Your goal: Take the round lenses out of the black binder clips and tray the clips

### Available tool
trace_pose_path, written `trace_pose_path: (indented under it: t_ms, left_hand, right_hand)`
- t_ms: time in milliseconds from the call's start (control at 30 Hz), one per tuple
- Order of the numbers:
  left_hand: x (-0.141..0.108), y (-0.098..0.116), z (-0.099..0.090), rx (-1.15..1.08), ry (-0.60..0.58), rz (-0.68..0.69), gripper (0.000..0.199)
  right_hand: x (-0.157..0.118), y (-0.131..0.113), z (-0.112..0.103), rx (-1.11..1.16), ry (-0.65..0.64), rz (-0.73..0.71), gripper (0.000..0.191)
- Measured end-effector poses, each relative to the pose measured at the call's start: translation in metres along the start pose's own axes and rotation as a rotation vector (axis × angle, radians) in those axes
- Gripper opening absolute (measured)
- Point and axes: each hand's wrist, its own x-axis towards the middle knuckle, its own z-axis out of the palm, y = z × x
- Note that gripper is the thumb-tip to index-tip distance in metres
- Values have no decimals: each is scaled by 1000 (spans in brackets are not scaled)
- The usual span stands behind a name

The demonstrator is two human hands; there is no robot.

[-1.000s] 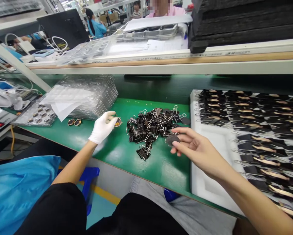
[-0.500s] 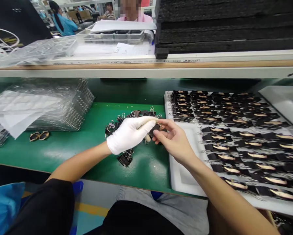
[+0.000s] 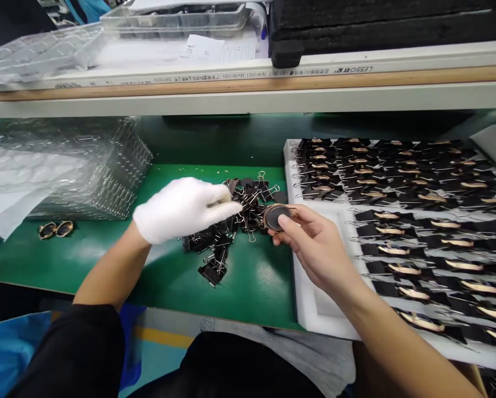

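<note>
From the head camera, the bare right hand [image 3: 314, 246] pinches a small round dark disc with a bronze-coloured rim [image 3: 276, 216] between thumb and fingertips, its flat face turned up toward the viewer, held just above the near-left corner of the white foam tray [image 3: 314, 301] and the edge of the green worktop [image 3: 251, 282]. The left hand in a white glove [image 3: 183, 209] hovers over the heap of black binder clips with wire handles [image 3: 231, 224], fingers drawn together and pointing right toward the disc; whether its grip has closed on a clip cannot be told, because the glove hides the fingertips' underside. The disc lies to the right of the gloved fingertips, near but apart, with the top of the clip heap between them, so the left hand is the nearer to the clips and the right hand alone carries the disc. The disc being round, it shows no long axis; its face tilts slightly toward the left hand. On the foam tray, rows of black clipped pieces with pale metal strips [image 3: 417, 221] lie side by side. At far left, two small gold-rimmed oval parts [image 3: 56, 229] rest on the worktop just before a stack of clear plastic blister trays [image 3: 85, 166].
</note>
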Motion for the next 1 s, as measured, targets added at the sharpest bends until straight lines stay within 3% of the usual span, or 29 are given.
trace_pose_path:
  t_ms: [133,300,567,700,767,867,933,1000]
  left_hand:
    - [-4,-1,7,328,-106,-14,39]
    - [1,9,23,406,-159,62,22]
    - [-6,-2,-9,25,-158,47,29]
    - [-2,13,-5,-298,-249,83,29]
    - [2,19,2,-447,-140,62,32]
    - [4,26,14,-578,176,29,39]
    - [2,29,22,-517,270,6,40]
    - [-2,34,30,-340,280,-20,40]
  right_hand:
    - [-1,1,-3,52,5,31,20]
    - [-2,1,-6,25,-25,21,16]
    - [-9,-4,-2,-296,-354,-137,13]
    - [-13,-1,3,-199,-406,-59,15]
    - [-14,0,2,-126,-370,6,16]
    - [-13,1,1,28,-233,58,19]
    - [-11,0,0,150,-153,102,21]
    - [-7,-2,-1,287,-80,157,24]
